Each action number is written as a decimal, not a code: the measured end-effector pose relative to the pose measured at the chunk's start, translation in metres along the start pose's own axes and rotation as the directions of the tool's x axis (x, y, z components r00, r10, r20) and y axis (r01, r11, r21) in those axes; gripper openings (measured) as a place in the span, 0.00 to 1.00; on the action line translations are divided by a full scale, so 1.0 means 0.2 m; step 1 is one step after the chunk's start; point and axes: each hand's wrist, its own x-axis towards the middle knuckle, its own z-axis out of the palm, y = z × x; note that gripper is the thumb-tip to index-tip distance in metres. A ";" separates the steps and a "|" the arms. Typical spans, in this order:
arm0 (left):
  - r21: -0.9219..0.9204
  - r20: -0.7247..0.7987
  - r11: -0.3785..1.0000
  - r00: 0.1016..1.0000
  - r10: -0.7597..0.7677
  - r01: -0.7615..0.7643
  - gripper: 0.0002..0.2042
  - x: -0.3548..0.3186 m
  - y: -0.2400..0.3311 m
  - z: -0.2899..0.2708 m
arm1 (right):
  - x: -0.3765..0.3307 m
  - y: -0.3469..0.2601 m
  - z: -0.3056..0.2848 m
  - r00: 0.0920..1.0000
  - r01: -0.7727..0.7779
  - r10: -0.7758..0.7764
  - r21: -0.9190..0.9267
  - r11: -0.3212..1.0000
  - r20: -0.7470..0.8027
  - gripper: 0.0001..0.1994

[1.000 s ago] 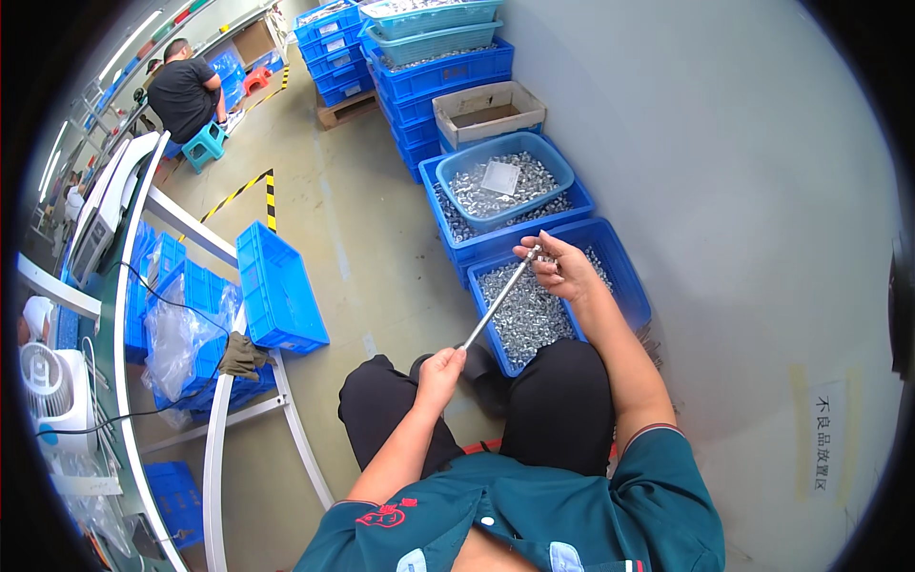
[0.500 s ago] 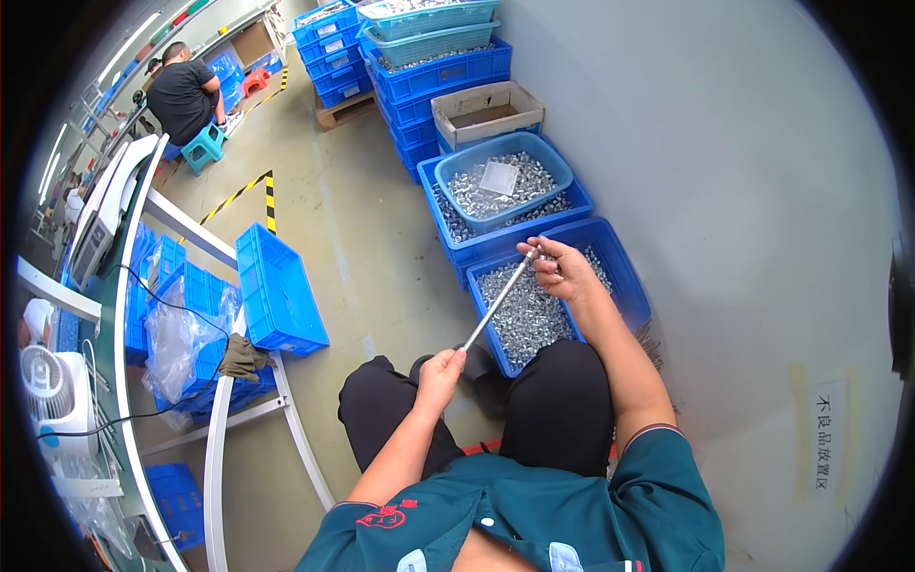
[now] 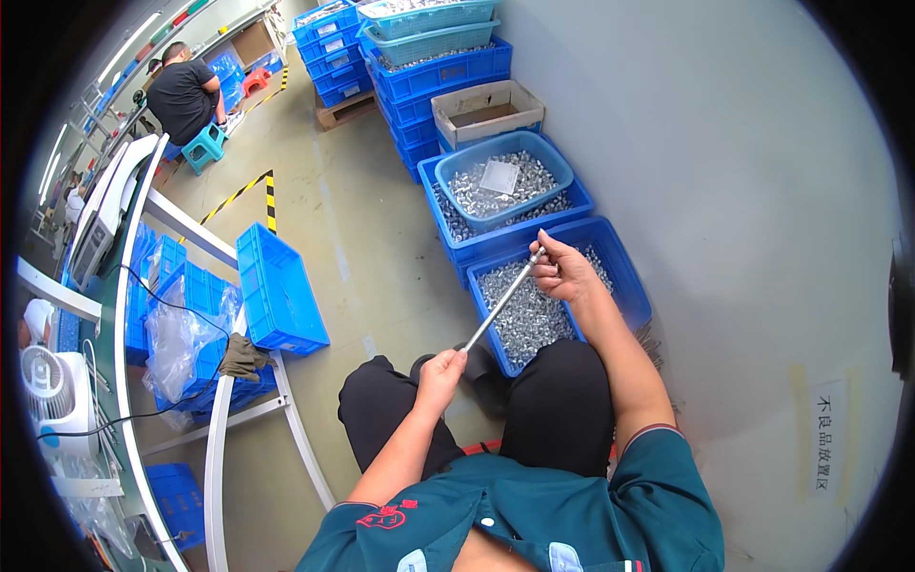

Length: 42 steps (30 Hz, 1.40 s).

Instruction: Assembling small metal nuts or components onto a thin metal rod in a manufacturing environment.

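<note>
Hands hold a thin, straight metal rod (image 3: 503,299) at both ends, seen from above by a head camera; we are seated, dark trousers and a teal work shirt at the bottom of the view. Our left hand (image 3: 440,368) has its fingers clenched around the lower end of the rod, just above our left knee. Our right hand (image 3: 564,272) pinches the upper end, fingers closed on it near the tip. The rod slants up from lower left to upper right and hangs over the near edge of a blue plastic crate (image 3: 629,286) filled with small shiny metal parts (image 3: 529,315).

Just behind that crate stands a second blue crate (image 3: 448,234), and nested in it sits a lighter blue plastic tub (image 3: 457,167) heaped with similar silvery parts; a small square clear packet (image 3: 499,176) lies on top of the heap. Further back we see an open cardboard box (image 3: 486,110) resting on a stack of blue crates (image 3: 438,71) along a grey wall.

To our left an empty blue crate (image 3: 279,291) leans against the white frame of a bench (image 3: 224,429), with clear plastic bags (image 3: 176,334) and a dark glove (image 3: 243,357) beside it. At the far upper left another person in a dark shirt (image 3: 186,91) sits on a small teal stool (image 3: 205,148).
</note>
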 end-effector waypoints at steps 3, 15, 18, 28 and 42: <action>0.046 -0.012 0.998 0.999 0.040 -0.039 0.16 0.00 -0.01 0.00 | 0.01 0.00 -0.01 0.995 -0.094 0.096 -0.104 0.990 0.021 0.14; 0.018 -0.037 0.999 0.999 0.039 -0.038 0.16 0.01 -0.01 0.00 | -0.04 0.01 0.04 0.991 0.035 -0.017 -0.132 0.991 0.135 0.11; -0.026 -0.025 0.999 0.999 0.026 -0.026 0.16 0.01 -0.01 0.00 | -0.05 0.00 0.04 0.986 0.054 -0.013 -0.241 0.969 0.166 0.09; -0.020 -0.036 0.999 0.999 0.023 -0.024 0.17 0.02 -0.03 0.00 | -0.05 -0.02 0.03 0.991 0.036 -0.064 -0.236 0.971 -0.115 0.13; 0.059 -0.032 0.998 0.999 0.039 -0.037 0.15 0.01 -0.01 0.00 | -0.03 -0.01 -0.02 0.993 0.091 -0.076 -0.179 0.980 0.087 0.08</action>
